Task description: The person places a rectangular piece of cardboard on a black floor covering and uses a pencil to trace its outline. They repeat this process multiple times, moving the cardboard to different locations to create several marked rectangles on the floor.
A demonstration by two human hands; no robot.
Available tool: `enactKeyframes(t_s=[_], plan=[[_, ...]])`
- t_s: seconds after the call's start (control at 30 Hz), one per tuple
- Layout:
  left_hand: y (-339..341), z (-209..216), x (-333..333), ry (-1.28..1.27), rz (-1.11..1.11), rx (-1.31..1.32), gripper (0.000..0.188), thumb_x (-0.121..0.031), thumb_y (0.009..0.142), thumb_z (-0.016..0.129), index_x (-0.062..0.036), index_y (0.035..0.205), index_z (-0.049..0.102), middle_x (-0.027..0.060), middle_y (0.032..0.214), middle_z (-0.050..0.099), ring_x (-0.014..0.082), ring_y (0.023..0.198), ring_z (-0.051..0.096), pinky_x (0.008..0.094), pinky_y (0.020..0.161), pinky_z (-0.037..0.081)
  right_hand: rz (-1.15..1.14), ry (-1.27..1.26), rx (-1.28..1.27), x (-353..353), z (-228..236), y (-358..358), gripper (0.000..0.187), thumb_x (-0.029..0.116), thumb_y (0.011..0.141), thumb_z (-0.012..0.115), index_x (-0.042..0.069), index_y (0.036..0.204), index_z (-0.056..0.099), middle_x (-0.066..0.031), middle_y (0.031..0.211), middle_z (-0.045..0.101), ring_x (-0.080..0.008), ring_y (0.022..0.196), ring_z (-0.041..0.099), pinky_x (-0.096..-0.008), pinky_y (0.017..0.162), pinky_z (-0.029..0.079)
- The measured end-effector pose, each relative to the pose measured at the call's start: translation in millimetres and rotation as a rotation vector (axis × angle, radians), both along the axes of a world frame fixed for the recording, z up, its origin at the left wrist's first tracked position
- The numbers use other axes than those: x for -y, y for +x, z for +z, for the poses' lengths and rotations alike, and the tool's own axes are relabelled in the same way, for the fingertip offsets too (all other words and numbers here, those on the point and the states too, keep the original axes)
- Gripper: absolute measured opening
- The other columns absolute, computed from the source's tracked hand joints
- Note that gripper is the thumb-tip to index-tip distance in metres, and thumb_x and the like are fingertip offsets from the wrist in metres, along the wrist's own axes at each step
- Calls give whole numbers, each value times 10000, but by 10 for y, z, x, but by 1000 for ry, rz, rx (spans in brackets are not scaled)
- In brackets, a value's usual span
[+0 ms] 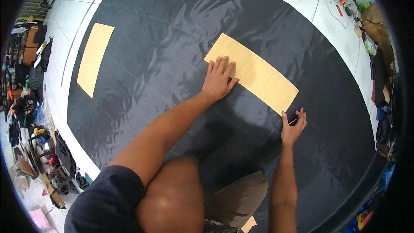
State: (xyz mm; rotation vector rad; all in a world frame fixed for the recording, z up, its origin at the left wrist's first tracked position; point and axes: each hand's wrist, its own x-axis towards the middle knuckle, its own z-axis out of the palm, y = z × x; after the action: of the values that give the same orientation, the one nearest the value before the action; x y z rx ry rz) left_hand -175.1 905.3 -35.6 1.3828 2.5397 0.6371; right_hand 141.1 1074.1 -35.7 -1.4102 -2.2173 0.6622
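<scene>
A yellow rectangular card pattern (263, 75) with several faint lines across it lies slanted on a large black glossy sheet (164, 47). My left hand (219, 80) rests on the card's left part and near edge, palm down, fingers spread, holding nothing. At the card's near right corner is my right hand (293, 131), its thumb tip against or very close to that corner. A thin yellowish pencil-like stick (296, 119) is held between its fingers, pointing up to the right.
Another yellow card piece (95, 58) lies on the sheet at the left. Thin pale lines cross the sheet. My bent knee (172, 194) is at the lower edge, beside a dark brown curved flap (239, 198). Clutter (47, 155) lines the left side; bags and scraps (375, 39) line the right.
</scene>
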Motion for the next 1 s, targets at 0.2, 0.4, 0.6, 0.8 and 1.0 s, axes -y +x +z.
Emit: enactKeyframes(t_s=[0.2, 0.4, 0.6, 0.8, 1.0], plan=[[66, 52, -38, -72, 40, -44, 632, -528, 956, 618, -165, 1464, 521, 214, 1570, 365, 438, 1488, 285, 609, 1221, 185, -4, 24, 38, -74, -35, 67, 566, 281, 806, 858, 68, 1232, 551, -128, 1513, 528, -382, 1467, 341, -539, 1228, 166], [54, 21, -11, -10, 49, -7, 645, -523, 936, 654, -161, 1456, 533, 231, 1568, 357, 443, 1488, 284, 607, 1218, 199, 13, 59, 2, -77, -75, 65, 576, 283, 789, 870, 78, 1222, 550, -130, 1507, 533, -380, 1463, 350, -553, 1227, 161], [60, 31, -21, -12, 43, 9, 656, -512, 943, 659, -140, 1464, 518, 250, 1567, 341, 458, 1491, 269, 609, 1221, 190, 15, 85, 22, -81, -82, 82, 580, 280, 780, 877, 72, 1216, 555, -133, 1494, 542, -389, 1451, 364, -560, 1220, 179], [44, 27, -7, -2, 64, 39, 667, -497, 929, 683, -131, 1460, 517, 260, 1572, 325, 469, 1491, 262, 622, 1218, 178, -16, 50, 19, -26, -42, 30, 571, 259, 766, 886, 62, 1200, 571, -133, 1489, 543, -378, 1433, 386, -548, 1209, 212], [3, -19, -19, 20, 40, -52, 667, -467, 912, 713, -130, 1455, 523, 255, 1560, 348, 497, 1456, 299, 641, 1199, 196, -23, 92, 13, -20, -38, 11, 557, 260, 737, 899, 54, 1159, 600, -139, 1455, 565, -389, 1387, 418, -523, 1174, 275]])
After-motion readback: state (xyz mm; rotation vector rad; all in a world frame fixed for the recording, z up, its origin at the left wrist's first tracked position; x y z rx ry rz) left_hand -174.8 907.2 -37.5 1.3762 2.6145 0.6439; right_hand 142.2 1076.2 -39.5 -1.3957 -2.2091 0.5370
